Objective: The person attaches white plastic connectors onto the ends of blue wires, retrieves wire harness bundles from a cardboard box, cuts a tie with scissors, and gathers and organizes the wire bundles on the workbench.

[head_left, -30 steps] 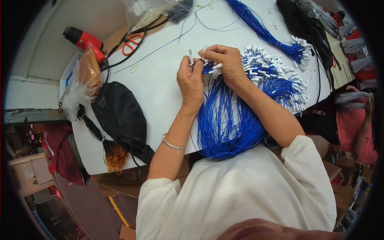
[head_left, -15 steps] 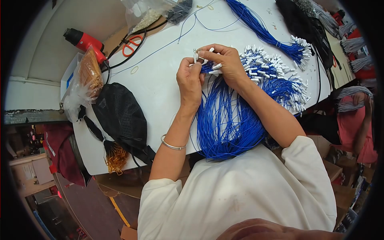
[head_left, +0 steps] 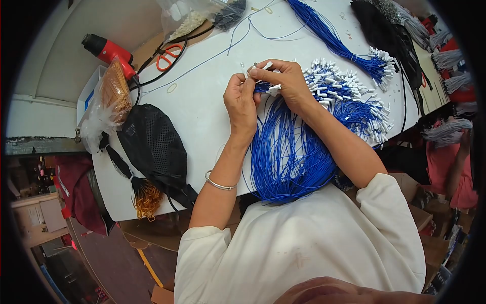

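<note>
My left hand [head_left: 241, 104] and my right hand [head_left: 289, 83] meet over the white table, fingertips pinched close together. Between them is a small bunch of blue cords with white plastic ends [head_left: 274, 89], partly covered by my fingers. My left fingers are closed round its cords. My right thumb and forefinger pinch at a white end; what exactly sits in the pinch is too small to tell. Long blue cords [head_left: 291, 157] hang in loops below my hands to the table's front edge. A pile of white-tipped blue cords [head_left: 339, 83] lies beside and under my right forearm.
Another tied blue bundle [head_left: 349, 53] lies at the back right. On the left are a black mesh bag [head_left: 154, 139], a bag of brown cords [head_left: 115, 93], a red heat gun [head_left: 114, 53] and orange-handled scissors [head_left: 168, 57]. A co-worker's pink garment [head_left: 445, 167] shows at right.
My right fingertips have drawn in closer to my left fingers around the white end. Both hands stay in nearly the same place. At right, the co-worker's arm and grey cords have shifted.
</note>
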`<control>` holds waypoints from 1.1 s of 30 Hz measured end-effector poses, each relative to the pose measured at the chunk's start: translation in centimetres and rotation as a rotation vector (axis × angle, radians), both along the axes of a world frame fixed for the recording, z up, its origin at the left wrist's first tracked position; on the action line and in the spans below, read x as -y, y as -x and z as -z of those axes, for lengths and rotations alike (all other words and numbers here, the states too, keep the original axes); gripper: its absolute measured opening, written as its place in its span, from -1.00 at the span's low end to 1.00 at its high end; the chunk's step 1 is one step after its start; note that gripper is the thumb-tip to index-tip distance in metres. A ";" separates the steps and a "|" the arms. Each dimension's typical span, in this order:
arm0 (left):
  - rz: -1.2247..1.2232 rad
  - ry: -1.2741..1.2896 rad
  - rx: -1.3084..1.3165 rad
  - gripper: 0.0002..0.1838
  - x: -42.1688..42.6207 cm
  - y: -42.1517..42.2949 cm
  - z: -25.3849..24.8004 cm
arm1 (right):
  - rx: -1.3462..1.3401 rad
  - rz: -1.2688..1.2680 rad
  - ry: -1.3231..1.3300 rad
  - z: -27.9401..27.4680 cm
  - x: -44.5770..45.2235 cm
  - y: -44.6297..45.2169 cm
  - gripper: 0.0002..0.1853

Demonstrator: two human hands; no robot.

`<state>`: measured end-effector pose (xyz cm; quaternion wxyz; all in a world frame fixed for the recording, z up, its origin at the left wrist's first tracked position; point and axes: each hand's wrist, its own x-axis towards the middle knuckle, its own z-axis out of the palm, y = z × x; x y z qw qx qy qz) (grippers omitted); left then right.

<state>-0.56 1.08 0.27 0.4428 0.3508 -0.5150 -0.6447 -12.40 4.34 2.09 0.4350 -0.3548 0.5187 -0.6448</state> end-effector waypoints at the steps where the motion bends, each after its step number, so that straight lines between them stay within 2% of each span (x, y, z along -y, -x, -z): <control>1: 0.001 0.000 0.000 -0.85 0.0 0.0 -0.1 | 0.000 0.001 0.000 0.0 0.0 0.0 -0.83; 10: -0.039 0.023 -0.007 -0.88 -0.1 0.2 -0.2 | 0.036 0.143 0.058 0.8 0.6 0.0 -0.85; 15: -0.014 -0.086 -0.088 -0.89 0.3 -0.2 -0.2 | 0.033 0.130 -0.023 0.6 0.4 0.0 -0.88; 33: -0.038 -0.067 -0.086 -0.85 -0.1 0.0 -0.4 | 0.016 0.129 0.005 1.1 0.5 0.0 -0.89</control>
